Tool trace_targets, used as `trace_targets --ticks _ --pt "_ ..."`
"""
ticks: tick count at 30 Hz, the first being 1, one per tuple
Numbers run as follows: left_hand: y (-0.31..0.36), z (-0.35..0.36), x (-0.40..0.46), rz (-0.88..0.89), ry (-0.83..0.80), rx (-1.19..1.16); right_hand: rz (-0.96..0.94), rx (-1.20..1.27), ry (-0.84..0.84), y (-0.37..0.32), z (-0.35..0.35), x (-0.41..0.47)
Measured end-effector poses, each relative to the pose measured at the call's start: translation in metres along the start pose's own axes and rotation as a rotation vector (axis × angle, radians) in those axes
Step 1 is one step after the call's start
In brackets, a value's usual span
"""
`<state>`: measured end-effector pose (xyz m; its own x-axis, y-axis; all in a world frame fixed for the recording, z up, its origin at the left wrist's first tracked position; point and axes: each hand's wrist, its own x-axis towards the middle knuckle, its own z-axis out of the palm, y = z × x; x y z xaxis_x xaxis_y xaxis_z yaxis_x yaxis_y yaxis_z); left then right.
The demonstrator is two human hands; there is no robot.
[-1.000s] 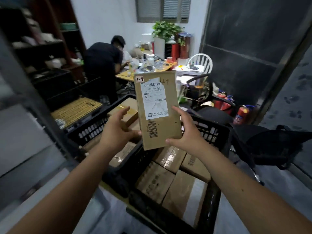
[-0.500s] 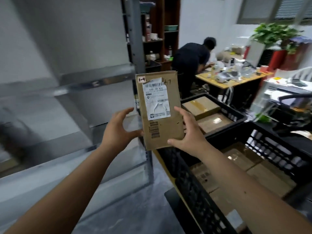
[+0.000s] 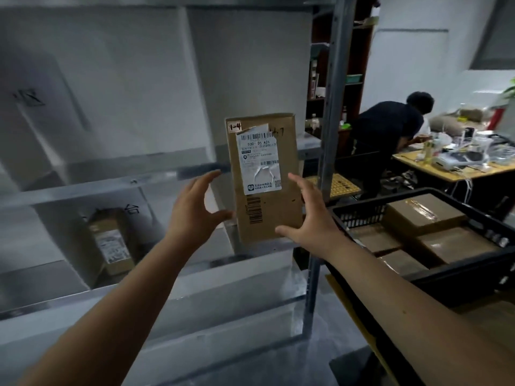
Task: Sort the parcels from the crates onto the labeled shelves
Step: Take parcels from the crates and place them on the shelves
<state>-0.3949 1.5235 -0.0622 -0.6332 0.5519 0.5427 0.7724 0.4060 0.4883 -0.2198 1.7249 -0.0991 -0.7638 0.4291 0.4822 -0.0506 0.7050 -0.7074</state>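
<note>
A flat cardboard parcel (image 3: 264, 176) is held upright between both hands in front of the metal shelving (image 3: 111, 188). A white shipping label and a small tag reading "1-4" are seen on its facing side. The left hand (image 3: 195, 213) is placed at the parcel's lower left edge: the thumb touches the edge, while the fingers are spread and held off the cardboard. The right hand (image 3: 312, 218) is set against the lower right edge, thumb under the bottom corner and fingers extended up the side; a pressing grip is indicated, not a curled one. The parcel is positioned level with the middle shelf board, near the grey upright post (image 3: 331, 135). A second parcel (image 3: 111, 243) is noted on the lower shelf, standing tilted. To the right, a black crate (image 3: 362, 213) holding several brown boxes (image 3: 423, 213) is observed. Beyond it, a person in dark clothing (image 3: 387, 129) is seen bent over a cluttered desk (image 3: 446, 174).
</note>
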Motion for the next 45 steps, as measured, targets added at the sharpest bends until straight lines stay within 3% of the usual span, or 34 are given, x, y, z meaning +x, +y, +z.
trace_targets --ticks 11,28,34,45 --pt "-0.03 -0.009 0.093 0.031 0.112 -0.019 -0.117 -0.025 0.009 -0.008 0.009 0.112" --pt "-0.046 0.055 0.201 -0.115 0.379 0.126 -0.256 -0.04 0.017 0.067 0.031 0.26" --pt "-0.052 0.067 0.211 -0.162 0.393 0.149 -0.256 -0.054 0.006 0.075 0.05 0.285" --pt "-0.043 0.073 0.215 -0.248 0.267 0.11 -0.233 -0.052 -0.026 0.077 0.061 0.301"
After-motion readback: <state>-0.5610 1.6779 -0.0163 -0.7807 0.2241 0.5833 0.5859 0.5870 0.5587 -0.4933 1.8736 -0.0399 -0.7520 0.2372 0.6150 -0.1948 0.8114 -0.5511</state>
